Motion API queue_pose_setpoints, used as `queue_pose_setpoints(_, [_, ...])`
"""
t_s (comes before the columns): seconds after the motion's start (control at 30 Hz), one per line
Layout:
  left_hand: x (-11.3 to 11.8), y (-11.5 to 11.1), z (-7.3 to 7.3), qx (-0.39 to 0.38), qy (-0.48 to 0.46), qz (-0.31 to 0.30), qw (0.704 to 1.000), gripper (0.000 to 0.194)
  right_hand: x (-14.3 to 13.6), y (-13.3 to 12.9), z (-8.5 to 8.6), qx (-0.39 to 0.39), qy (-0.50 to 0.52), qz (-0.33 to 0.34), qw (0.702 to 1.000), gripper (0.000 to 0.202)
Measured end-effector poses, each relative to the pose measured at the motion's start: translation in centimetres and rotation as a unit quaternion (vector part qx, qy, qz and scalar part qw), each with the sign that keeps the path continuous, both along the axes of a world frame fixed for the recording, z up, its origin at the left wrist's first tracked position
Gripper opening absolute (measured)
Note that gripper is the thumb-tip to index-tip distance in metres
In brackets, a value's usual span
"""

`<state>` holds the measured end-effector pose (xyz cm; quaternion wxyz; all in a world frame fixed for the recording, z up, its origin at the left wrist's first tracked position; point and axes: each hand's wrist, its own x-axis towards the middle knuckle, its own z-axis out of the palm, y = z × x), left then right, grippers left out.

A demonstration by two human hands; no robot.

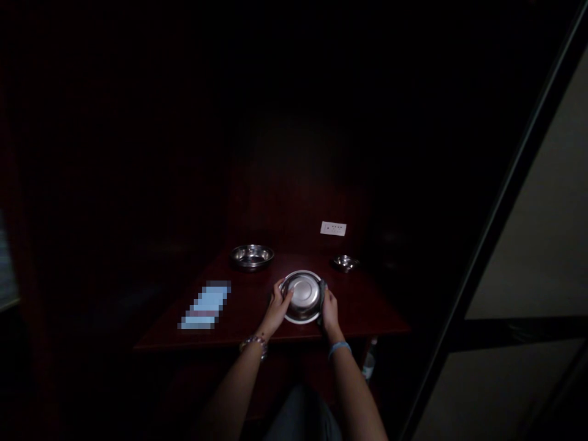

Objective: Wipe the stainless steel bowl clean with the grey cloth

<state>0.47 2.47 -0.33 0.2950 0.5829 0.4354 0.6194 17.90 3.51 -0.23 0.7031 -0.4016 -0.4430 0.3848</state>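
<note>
Enclosing bowl (pixel 304 291) and red tabletop (pixel 248 293) are dark walls (pixel 282 211).

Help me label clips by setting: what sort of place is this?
Indoors, perhaps a desk alcove, though darkness hides much: a reddish tabletop meets a wall bearing a white plate, possibly a socket; a metal bowl is held nearby.

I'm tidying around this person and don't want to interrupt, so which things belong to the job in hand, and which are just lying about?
In the job:
steel bowl, held by the left hand and right hand
dark cloth, at the right hand

Probably lying about:
pixelated pale-blue item
bottle, lower right
left metal dish and small metal dish, though these could belong too
</note>
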Motion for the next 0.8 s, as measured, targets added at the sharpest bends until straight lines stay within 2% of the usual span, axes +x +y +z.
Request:
queue_pose_setpoints(0.2, [-0.5,-0.2,0.0,-0.018,0.022,-0.032,0.999,0.056,0.3,0.0,-0.1,-0.006,-0.005,-0.005,1.000,0.069])
queue_pose_setpoints(0.4, [-0.2,0.2,-0.2,-0.012,-0.034,-0.065,0.997,0.058,0.5,-0.3,0.1,-0.021,0.011,0.005,1.000,0.067])
queue_pose_setpoints(0.57, [0.1,-0.7,0.7,-0.028,-0.057,-0.109,0.992,0.061,0.7,-0.4,0.5,-0.010,0.036,0.011,0.999,0.055])
queue_pose_setpoints(0.8, [0.1,-1.7,1.6,-0.013,-0.060,-0.100,0.993,0.057,0.7,-0.6,0.6,-0.008,0.045,0.006,0.999,0.052])
